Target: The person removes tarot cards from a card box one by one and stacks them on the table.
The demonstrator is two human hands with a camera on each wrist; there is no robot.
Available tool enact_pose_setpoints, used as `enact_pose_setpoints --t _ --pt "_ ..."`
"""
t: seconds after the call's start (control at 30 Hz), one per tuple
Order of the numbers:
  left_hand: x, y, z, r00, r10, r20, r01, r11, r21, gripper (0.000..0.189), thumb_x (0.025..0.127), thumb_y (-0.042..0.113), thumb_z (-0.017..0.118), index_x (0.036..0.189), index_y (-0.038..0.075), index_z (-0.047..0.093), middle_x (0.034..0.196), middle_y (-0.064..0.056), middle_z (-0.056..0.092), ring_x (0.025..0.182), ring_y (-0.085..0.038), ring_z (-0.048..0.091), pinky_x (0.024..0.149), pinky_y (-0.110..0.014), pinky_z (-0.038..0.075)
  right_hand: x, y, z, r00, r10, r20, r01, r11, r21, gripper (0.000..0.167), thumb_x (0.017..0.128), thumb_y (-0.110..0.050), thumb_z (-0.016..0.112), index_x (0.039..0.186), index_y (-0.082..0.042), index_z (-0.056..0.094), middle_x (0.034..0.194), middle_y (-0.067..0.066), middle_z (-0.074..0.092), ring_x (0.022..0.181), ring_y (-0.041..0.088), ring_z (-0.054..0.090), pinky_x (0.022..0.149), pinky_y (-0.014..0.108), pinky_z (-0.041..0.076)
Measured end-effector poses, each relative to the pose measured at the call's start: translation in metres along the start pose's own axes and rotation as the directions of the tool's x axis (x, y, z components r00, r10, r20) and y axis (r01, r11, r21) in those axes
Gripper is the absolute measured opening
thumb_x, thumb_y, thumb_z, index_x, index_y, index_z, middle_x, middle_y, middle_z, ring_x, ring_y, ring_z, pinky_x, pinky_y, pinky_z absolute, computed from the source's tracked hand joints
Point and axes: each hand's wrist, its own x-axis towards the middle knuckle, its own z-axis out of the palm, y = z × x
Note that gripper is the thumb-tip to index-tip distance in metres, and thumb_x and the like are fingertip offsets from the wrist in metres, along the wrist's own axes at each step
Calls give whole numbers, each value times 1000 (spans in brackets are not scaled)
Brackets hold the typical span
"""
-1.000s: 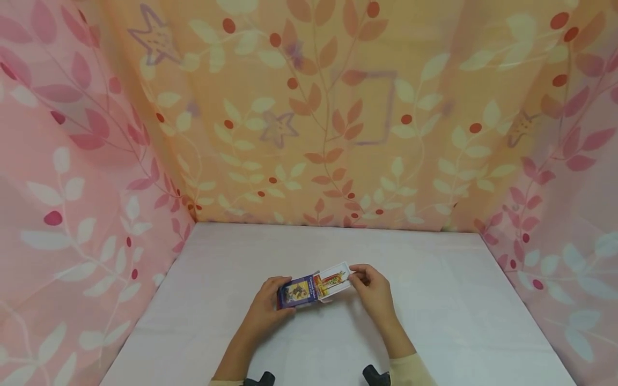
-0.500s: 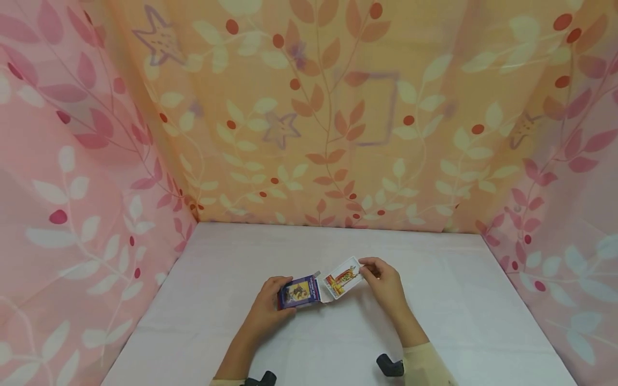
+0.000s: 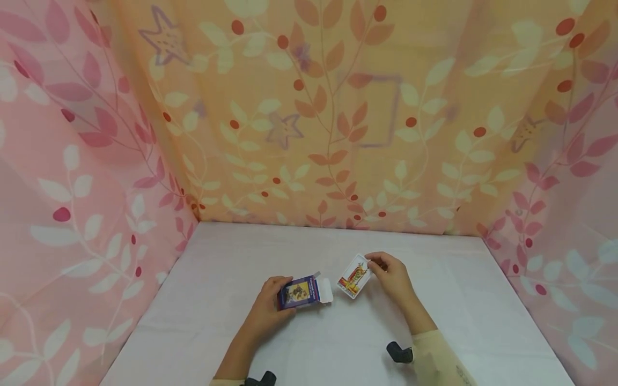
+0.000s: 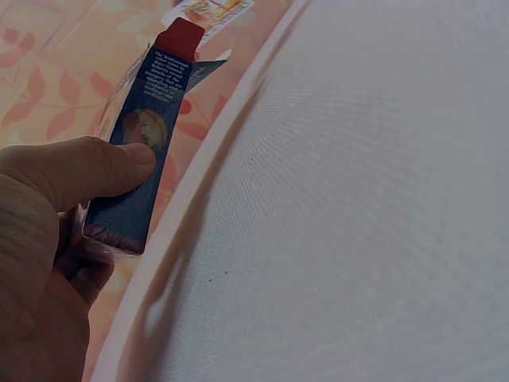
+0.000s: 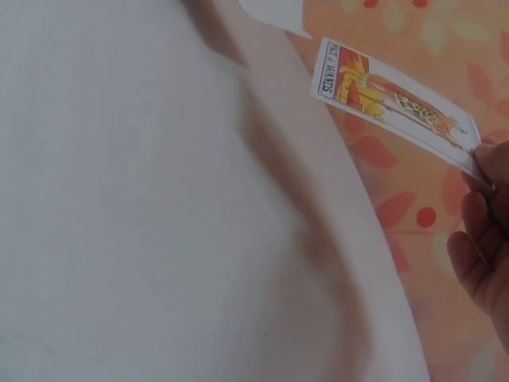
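Down at the near end, a pale sleeve and a pair of chunky black fittings sit by the person's wrists. Just past that, the left hand has its fingers wrapped round a blue card box, thumb on a narrow printed side, open end facing the other hand. Can't tell from here if there are more cards inside. I'd guess light, stiffish cardboard that'd crush under a hard squeeze, so the narrow sides are the place to hold, keeping off that white flap, which looks easy to bend. A bit farther out, the right hand pinches a tarot card (Page of Wands) by the end away from the box, up off the tabletop and just apart from the flap. Probably thin, springy, slick stock that weighs next to nothing; I'd take it lightly by an edge so it doesn't crease. Behind everything hangs a leafy orange cloth, with pink cloth down both sides.
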Motion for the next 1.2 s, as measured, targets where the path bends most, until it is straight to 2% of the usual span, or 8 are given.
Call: enact_pose_setpoints --t 0.27,0.63,1.0,1.2 --pt "0 1 0 1000 16 -5 -16 1000 9 79 75 13 90 144 27 56 139 2 53 133 -25 52 115 -54 42 13 11 -5 997 33 66 -31 999 -31 15 99 -12 67 113 -10 74 98 5 72 86 17 58 74 25 50" --pt "0 3 -1 999 -42 14 42 999 -9 76 76 16 90 144 24 57 140 3 52 135 -26 50 117 -55 39 25 24 -5 989 41 142 -36 999 -37 16 100 -14 66 113 -10 74 101 4 72 88 17 58 76 27 49" --pt "-1 0 -1 1000 -14 13 14 1000 -11 75 77 16 89 144 29 56 141 2 51 135 -25 50 116 -54 41 35 35 4 973 48 224 -33 997 -67 14 100 -14 66 111 -11 74 103 4 71 93 20 57 83 34 48" --pt "0 0 -1 999 -24 21 24 999 -22 75 77 17 89 143 30 56 141 4 51 136 -25 49 118 -54 38 40 44 11 966 84 244 -73 996 -53 13 101 -17 66 111 -15 74 106 2 71 99 21 57 90 39 49"
